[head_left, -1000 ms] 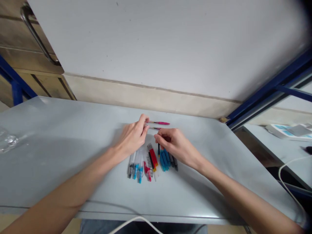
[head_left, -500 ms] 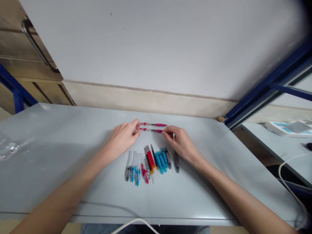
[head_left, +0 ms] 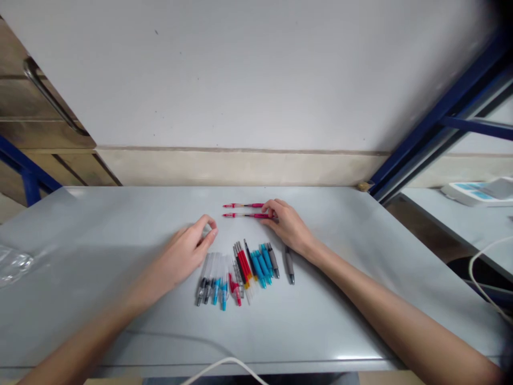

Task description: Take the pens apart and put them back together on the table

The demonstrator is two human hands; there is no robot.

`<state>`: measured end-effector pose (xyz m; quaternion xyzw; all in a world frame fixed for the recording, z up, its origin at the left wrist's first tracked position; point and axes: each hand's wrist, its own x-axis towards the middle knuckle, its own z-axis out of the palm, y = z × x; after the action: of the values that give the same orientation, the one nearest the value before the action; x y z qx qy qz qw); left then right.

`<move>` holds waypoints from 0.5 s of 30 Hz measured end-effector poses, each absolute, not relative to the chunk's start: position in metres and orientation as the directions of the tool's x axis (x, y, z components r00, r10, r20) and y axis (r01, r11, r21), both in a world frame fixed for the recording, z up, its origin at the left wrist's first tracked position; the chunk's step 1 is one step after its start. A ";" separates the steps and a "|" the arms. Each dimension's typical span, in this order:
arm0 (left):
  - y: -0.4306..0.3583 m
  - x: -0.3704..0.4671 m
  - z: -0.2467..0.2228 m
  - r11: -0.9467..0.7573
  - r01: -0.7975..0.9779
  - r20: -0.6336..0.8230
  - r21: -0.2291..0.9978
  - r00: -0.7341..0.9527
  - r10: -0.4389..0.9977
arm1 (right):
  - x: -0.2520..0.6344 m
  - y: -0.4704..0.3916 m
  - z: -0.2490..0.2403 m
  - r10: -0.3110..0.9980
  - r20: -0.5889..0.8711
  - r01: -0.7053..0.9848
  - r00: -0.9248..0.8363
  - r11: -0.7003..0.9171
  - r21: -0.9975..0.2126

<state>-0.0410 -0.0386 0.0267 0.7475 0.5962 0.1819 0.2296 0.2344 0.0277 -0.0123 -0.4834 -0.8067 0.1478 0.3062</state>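
Two pink pens with clear middles lie almost parallel near the back of the table, an upper pen (head_left: 242, 205) and a lower pen (head_left: 240, 215). My right hand (head_left: 286, 222) has its thumb and fingers at the lower pen's right end, covering part of it. The upper pen's right end meets my fingertips. To the lower left, my left hand (head_left: 192, 243) is curled loosely, with no object visible in it. Clear pen barrels (head_left: 214, 264) with black and blue ends lie just right of it. Red refills (head_left: 243, 259) and blue grips (head_left: 260, 266) lie between my hands.
A grey grip (head_left: 289, 266) lies apart beneath my right wrist. Clear plastic packaging (head_left: 14, 264) rests at the table's left edge. A white cable (head_left: 228, 362) crosses the front edge. The wall (head_left: 240, 166) borders the back, and a blue metal frame (head_left: 425, 123) rises at right.
My left hand has let go of the lower pink pen's left end and moved left and toward me. My right hand stays at the pens' right ends. The camera view has shifted slightly.
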 end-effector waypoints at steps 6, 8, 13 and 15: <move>0.007 -0.011 0.028 -0.545 0.757 0.371 0.360 0.420 0.828 | 0.234 0.036 -0.019 0.853 0.426 0.691 -0.302 0.504 -0.518; 0.014 0.000 0.023 -0.640 0.733 0.398 0.232 0.529 0.750 | 0.234 0.037 -0.019 0.842 0.436 0.684 -0.318 0.522 -0.510; 0.009 0.011 0.012 -0.703 0.704 0.400 0.094 0.620 0.675 | 0.233 0.031 -0.015 0.838 0.425 0.641 -0.343 0.539 -0.546; 0.007 0.008 0.011 -0.686 0.723 0.431 0.086 0.593 0.680 | 0.229 0.026 -0.010 0.839 0.441 0.596 -0.319 0.539 -0.595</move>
<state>0.0084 0.0067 0.0115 0.8912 0.3935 0.2202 -0.0490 0.2294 0.0260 -0.0098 -0.4512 -0.7954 0.1640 0.3700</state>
